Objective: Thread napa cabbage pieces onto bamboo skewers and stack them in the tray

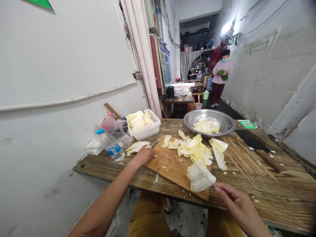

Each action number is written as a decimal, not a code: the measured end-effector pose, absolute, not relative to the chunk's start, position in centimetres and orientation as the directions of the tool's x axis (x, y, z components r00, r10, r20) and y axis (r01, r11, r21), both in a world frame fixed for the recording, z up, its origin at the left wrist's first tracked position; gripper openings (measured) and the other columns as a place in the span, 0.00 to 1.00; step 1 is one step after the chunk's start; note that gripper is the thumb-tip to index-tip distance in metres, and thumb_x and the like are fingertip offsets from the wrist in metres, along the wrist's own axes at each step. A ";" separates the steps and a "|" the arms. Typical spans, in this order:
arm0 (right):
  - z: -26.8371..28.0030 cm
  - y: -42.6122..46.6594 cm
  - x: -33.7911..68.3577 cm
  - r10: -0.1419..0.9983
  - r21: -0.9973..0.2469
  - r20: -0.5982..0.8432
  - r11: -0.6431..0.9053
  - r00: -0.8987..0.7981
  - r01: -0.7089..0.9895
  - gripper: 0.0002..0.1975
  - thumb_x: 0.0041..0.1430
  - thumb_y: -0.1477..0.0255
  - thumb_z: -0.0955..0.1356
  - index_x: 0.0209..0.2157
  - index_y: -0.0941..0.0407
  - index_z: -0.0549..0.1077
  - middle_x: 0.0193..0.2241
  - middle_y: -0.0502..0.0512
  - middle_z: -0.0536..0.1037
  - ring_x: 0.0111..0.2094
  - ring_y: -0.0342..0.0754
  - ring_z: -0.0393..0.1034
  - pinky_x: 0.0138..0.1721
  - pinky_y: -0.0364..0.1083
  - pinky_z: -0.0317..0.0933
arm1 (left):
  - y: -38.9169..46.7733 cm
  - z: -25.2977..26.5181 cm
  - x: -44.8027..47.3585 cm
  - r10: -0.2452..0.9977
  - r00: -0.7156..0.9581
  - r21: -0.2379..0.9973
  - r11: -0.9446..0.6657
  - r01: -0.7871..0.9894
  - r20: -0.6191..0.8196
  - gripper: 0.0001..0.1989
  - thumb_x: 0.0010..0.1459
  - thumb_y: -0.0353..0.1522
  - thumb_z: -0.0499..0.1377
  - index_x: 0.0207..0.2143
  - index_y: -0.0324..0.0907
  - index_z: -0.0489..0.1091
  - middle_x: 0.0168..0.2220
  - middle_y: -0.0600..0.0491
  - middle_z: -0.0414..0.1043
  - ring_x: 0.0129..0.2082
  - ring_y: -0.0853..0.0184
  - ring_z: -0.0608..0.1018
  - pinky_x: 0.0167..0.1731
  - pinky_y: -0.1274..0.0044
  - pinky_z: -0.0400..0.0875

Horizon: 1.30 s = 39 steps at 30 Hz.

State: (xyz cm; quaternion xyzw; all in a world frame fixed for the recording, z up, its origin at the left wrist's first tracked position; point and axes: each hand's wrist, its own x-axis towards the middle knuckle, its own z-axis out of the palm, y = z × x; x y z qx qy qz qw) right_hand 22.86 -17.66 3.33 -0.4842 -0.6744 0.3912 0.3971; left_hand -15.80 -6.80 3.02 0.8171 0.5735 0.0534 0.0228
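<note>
A weathered wooden table [103,166] ran along a pale wall [74,49] in a narrow room. Above its near edge, the right hand [238,200] pinched the end of a thin skewer [214,184] between thumb and finger, with a pale cabbage leaf [200,177] threaded on it over the cutting board's [164,169] near right corner. A light pinch close to the leaf's folded edge seemed best, the stick guided through the thick rib so the frilly part would not tear. The left hand [146,156] lay at the board's left edge beside bundled leaves [137,147]; its fingertips were hard to make out, so I could not tell whether they gripped anything. Farther out lay loose leaves [195,148], a skewer pile [247,161], a steel bowl [228,122], a white tub [147,131] and a cleaver [255,140].
</note>
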 end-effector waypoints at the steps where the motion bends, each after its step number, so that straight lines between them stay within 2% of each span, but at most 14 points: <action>1: 3.4 -17.6 22.8 0.964 -0.916 0.156 0.222 -0.215 0.334 0.18 0.56 0.59 0.65 0.40 0.56 0.77 0.38 0.57 0.80 0.39 0.52 0.74 0.40 0.44 0.67 | -6.7 3.4 -15.6 0.939 0.332 0.150 -0.343 0.927 0.093 0.11 0.54 0.27 0.53 0.36 0.43 0.74 0.39 0.49 0.77 0.43 0.61 0.74 0.54 0.65 0.54; 5: 3.8 -17.8 22.4 0.962 -0.920 0.157 0.225 -0.225 0.321 0.18 0.56 0.59 0.64 0.39 0.56 0.77 0.37 0.57 0.80 0.38 0.52 0.74 0.38 0.44 0.67 | -7.4 5.1 -13.4 0.932 0.283 0.356 -0.350 0.866 0.228 0.13 0.60 0.32 0.49 0.40 0.40 0.71 0.42 0.45 0.75 0.44 0.61 0.73 0.49 0.68 0.61; 8: 4.5 -18.1 22.0 0.952 -0.924 0.142 0.226 -0.270 0.310 0.17 0.57 0.60 0.64 0.39 0.56 0.77 0.37 0.56 0.80 0.38 0.51 0.73 0.39 0.44 0.66 | -9.4 6.0 -10.2 0.923 0.316 0.593 -0.384 0.708 0.221 0.14 0.62 0.36 0.46 0.43 0.40 0.67 0.40 0.46 0.75 0.40 0.65 0.76 0.42 0.73 0.67; 9: 4.7 -18.2 21.8 0.947 -0.926 0.134 0.225 -0.293 0.303 0.16 0.58 0.61 0.64 0.39 0.55 0.77 0.37 0.56 0.80 0.38 0.50 0.73 0.39 0.44 0.66 | -10.2 6.1 -9.1 0.926 0.339 0.804 -0.327 0.497 0.166 0.13 0.62 0.37 0.48 0.42 0.40 0.66 0.38 0.47 0.75 0.39 0.65 0.76 0.40 0.74 0.68; 10: 5.0 -18.4 21.7 0.941 -0.929 0.125 0.222 -0.315 0.295 0.16 0.58 0.61 0.64 0.39 0.55 0.77 0.36 0.55 0.80 0.38 0.50 0.73 0.39 0.43 0.66 | -11.0 6.2 -8.0 0.926 0.361 0.938 -0.217 0.271 0.110 0.12 0.61 0.38 0.51 0.41 0.41 0.65 0.36 0.48 0.75 0.37 0.64 0.77 0.39 0.73 0.68; 11: 5.3 -18.6 21.6 0.934 -0.933 0.114 0.218 -0.339 0.287 0.15 0.59 0.62 0.64 0.40 0.55 0.77 0.35 0.54 0.80 0.37 0.49 0.73 0.39 0.43 0.65 | -11.7 6.3 -7.1 0.925 0.377 0.994 -0.086 0.073 0.052 0.11 0.59 0.38 0.54 0.40 0.41 0.65 0.34 0.50 0.75 0.36 0.64 0.77 0.38 0.73 0.69; 13: 5.7 -18.8 21.3 0.918 -0.939 0.093 0.210 -0.386 0.273 0.15 0.60 0.62 0.63 0.40 0.54 0.77 0.33 0.53 0.79 0.36 0.48 0.73 0.38 0.42 0.65 | -13.0 6.3 -5.8 0.914 0.401 0.974 0.137 -0.183 -0.053 0.13 0.54 0.38 0.60 0.38 0.41 0.66 0.31 0.52 0.74 0.33 0.65 0.78 0.35 0.74 0.70; 17: 5.9 -19.1 21.2 0.908 -0.942 0.072 0.199 -0.413 0.272 0.15 0.60 0.62 0.63 0.40 0.54 0.77 0.32 0.52 0.79 0.35 0.47 0.72 0.38 0.42 0.64 | -14.0 6.1 -4.5 0.917 0.357 0.916 0.289 -0.278 -0.180 0.13 0.47 0.36 0.66 0.32 0.36 0.71 0.28 0.51 0.74 0.25 0.70 0.76 0.26 0.82 0.68; 22: 5.7 -19.0 21.3 0.916 -0.943 0.064 0.185 -0.396 0.276 0.16 0.60 0.61 0.63 0.40 0.54 0.77 0.33 0.53 0.79 0.36 0.48 0.72 0.39 0.42 0.64 | -13.9 5.9 -4.1 0.921 0.292 0.871 0.353 -0.342 -0.259 0.14 0.44 0.36 0.68 0.30 0.35 0.72 0.26 0.51 0.74 0.22 0.74 0.74 0.24 0.84 0.66; 26: 5.7 -19.0 21.3 0.918 -0.941 0.058 0.182 -0.392 0.285 0.17 0.60 0.61 0.62 0.40 0.55 0.77 0.31 0.53 0.79 0.36 0.49 0.72 0.39 0.43 0.65 | -14.1 5.8 -4.0 0.906 0.305 0.855 0.390 -0.341 -0.292 0.14 0.42 0.36 0.68 0.28 0.35 0.72 0.26 0.51 0.74 0.20 0.75 0.73 0.21 0.85 0.65; 39: 5.6 -19.1 21.4 0.920 -0.951 0.058 0.169 -0.387 0.258 0.16 0.60 0.61 0.63 0.41 0.54 0.77 0.36 0.54 0.80 0.38 0.49 0.73 0.40 0.44 0.65 | -14.1 5.9 -3.2 0.889 0.347 0.843 0.416 -0.339 -0.299 0.13 0.44 0.35 0.68 0.27 0.34 0.71 0.26 0.50 0.74 0.21 0.75 0.72 0.22 0.85 0.65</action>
